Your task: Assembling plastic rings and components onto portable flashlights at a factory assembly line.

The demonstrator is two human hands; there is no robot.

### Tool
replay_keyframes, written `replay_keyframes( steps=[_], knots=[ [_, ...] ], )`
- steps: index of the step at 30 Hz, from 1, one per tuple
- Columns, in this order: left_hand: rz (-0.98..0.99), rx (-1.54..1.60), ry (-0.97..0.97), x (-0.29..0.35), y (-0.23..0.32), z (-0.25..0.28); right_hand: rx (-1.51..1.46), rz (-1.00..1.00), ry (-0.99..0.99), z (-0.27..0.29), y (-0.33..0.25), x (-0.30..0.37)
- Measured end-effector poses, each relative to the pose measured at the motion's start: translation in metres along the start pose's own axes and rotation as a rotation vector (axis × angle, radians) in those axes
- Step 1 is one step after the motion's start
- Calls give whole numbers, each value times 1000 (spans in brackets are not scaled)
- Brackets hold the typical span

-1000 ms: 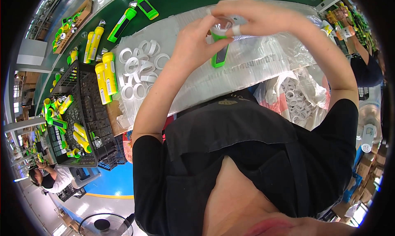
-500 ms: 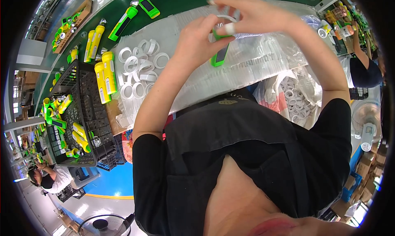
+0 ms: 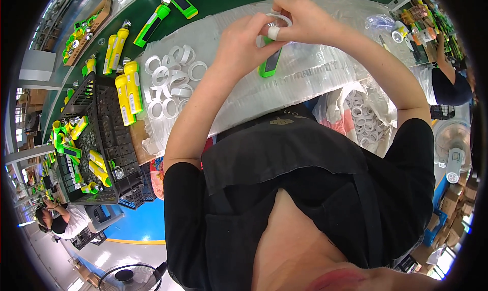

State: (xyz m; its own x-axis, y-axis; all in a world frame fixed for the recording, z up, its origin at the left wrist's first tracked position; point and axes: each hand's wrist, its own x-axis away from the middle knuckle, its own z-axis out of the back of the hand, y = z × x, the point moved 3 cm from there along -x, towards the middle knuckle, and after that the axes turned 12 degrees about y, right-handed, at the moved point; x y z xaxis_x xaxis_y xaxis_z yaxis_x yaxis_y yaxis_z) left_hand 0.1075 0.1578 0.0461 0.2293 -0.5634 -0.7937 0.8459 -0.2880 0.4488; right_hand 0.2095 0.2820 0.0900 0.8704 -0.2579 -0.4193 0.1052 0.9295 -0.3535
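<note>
Above the far side of the bench, my left hand (image 3: 241, 46) is closed around the head end of a green flashlight (image 3: 270, 66) with a dark panel; its body slants down toward me. A white plastic ring (image 3: 282, 19) sits at the flashlight's head, gripped by the fingers of my right hand (image 3: 307, 21). White tape wraps one of my right fingertips. My fingers partly hide the flashlight's head, so how far the ring is over it cannot be made out. Left of my left forearm lies a loose pile of white rings (image 3: 161, 76) on the plastic-covered bench (image 3: 223, 116).
Two yellow flashlights (image 3: 133, 88) lie beside the ring pile, next to a black crate (image 3: 109, 133) with more flashlights. Green flashlights (image 3: 152, 26) rest on the green surface (image 3: 213, 11) beyond. An open bag (image 3: 345, 119) of rings stands right of my apron. Co-workers sit at both sides.
My right hand has come down and left, its fingers now closing on the ring at the flashlight's head. My left hand still holds the flashlight, nearly in place.
</note>
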Motion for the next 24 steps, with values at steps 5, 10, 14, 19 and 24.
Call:
replay_keyframes(
  steps=[5,10,14,19,24],
  knots=[
    [-74,105,100,10,7,2,-149,164,105,5,-13,19],
    [-40,80,-38,8,4,-4,-76,24,15,10,-5,16],
    [201,218,-61,10,-3,-2,-25,-16,108,7,-3,19],
    [325,311,-392,23,1,11,-470,-60,132,36,-18,21],
    [564,392,-475,18,9,9,-285,312,255,31,-4,0]
  ],
)
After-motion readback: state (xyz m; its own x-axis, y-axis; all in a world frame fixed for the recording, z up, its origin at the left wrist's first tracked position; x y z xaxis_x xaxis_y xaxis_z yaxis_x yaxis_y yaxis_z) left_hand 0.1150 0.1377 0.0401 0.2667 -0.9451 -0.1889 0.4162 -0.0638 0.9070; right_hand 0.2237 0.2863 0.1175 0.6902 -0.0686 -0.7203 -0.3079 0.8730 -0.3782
